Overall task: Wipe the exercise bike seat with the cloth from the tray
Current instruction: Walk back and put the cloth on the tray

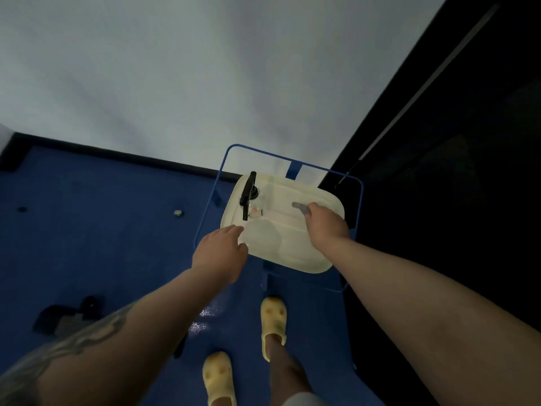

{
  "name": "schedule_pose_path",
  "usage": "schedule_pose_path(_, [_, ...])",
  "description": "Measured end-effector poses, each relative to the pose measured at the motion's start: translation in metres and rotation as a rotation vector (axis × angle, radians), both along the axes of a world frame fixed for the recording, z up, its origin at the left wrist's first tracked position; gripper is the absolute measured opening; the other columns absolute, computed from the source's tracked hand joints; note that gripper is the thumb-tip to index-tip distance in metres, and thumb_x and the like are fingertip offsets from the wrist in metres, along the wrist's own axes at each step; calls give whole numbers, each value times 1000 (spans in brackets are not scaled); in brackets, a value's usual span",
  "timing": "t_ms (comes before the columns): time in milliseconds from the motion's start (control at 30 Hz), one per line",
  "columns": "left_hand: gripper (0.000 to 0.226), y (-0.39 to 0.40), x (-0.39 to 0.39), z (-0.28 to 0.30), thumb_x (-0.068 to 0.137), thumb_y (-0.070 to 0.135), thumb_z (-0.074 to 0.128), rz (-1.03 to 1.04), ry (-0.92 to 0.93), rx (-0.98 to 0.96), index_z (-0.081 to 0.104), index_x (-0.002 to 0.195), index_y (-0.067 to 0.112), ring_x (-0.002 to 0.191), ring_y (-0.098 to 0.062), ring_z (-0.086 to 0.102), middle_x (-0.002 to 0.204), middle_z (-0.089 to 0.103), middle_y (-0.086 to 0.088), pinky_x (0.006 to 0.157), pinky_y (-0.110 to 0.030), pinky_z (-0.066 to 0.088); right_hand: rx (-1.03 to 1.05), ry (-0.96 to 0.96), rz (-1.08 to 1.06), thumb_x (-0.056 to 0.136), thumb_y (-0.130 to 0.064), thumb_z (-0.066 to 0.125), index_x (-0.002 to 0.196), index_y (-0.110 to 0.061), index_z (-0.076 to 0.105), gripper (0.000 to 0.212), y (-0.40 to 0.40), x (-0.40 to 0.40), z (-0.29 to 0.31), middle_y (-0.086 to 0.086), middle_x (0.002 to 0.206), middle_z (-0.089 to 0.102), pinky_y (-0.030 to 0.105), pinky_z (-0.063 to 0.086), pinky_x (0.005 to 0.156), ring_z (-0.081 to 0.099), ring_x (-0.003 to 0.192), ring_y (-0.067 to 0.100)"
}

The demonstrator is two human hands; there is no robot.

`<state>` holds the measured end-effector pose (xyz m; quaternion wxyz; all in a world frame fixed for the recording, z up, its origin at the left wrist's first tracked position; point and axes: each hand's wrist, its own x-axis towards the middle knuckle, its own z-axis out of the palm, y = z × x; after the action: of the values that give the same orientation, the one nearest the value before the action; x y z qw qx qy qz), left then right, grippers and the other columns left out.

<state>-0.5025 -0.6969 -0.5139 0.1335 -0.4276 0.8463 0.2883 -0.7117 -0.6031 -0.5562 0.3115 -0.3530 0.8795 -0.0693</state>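
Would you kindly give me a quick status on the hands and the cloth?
Right hand on grey cloth in tray, grip unclear. Left hand open at tray's near edge. Spray bottle alongside, not blocking.

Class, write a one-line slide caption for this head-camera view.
Right hand grasps the grey cloth in the cream tray; left hand rests at the tray's near edge.

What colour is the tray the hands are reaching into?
Cream-white tray, seen in the head view.
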Motion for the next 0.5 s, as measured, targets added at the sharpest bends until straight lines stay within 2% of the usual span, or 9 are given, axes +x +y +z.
schedule_pose_path(33, [46, 0, 0, -5, 93, 27, 40, 22, -4, -1, 42, 138, 19, 122, -24, 48, 137, 51, -1, 100, -38, 38, 19, -44, 25, 102, -33, 28, 130, -16, 50, 40, -4, 1, -8, 11, 135, 53, 41, 50, 86, 55, 109, 26])
schedule_pose_path(67, [46, 0, 0, -9, 93, 28, 40, 40, -16, 3, 41, 138, 20, 123, -24, 47, 138, 51, -1, 100, -39, 38, 62, -78, 55, 100, -35, 31, 136, -18, 47, 42, -7, 4, -15, 11, 139, 49, 45, 44, 100, 51, 118, 28])
schedule_pose_path(133, [45, -1, -1, -15, 94, 29, 39, 87, -32, 7, 42, 138, 21, 125, -24, 46, 141, 49, 0, 99, -39, 38, 186, -63, 143, 97, -34, 41, 142, -18, 41, 47, -14, 11, -28, 12, 143, 45, 46, 37, 108, 45, 127, 29])
schedule_pose_path(200, [45, -1, -4, -18, 93, 28, 40, 119, -39, 8, 42, 138, 21, 124, -24, 47, 141, 49, 0, 97, -39, 40, 260, -16, 215, 98, -24, 43, 136, -14, 45, 39, -17, 22, -37, 13, 139, 49, 46, 42, 104, 49, 124, 31])
schedule_pose_path(267, [45, 1, -8, -16, 93, 27, 40, 120, -33, 1, 41, 138, 20, 124, -25, 46, 141, 49, -1, 98, -39, 39, 297, -2, 253, 100, -18, 37, 129, -13, 48, 31, -16, 31, -40, 13, 129, 56, 45, 50, 93, 56, 114, 33])
schedule_pose_path(367, [45, 5, -11, -7, 93, 26, 39, 105, -18, -16, 41, 138, 19, 126, -24, 45, 141, 49, -2, 100, -38, 37, 279, -33, 209, 103, -24, 34, 128, -12, 51, 33, -9, 35, -33, 14, 127, 59, 35, 48, 86, 58, 111, 31])
schedule_pose_path(500, [45, 8, -9, 15, 93, 26, 39, 88, 6, -44, 42, 137, 20, 124, -24, 47, 139, 50, -2, 99, -37, 38, 214, -13, 181, 102, -25, 37, 127, -12, 53, 32, 5, 29, -7, 12, 128, 58, 31, 45, 78, 58, 111, 28])
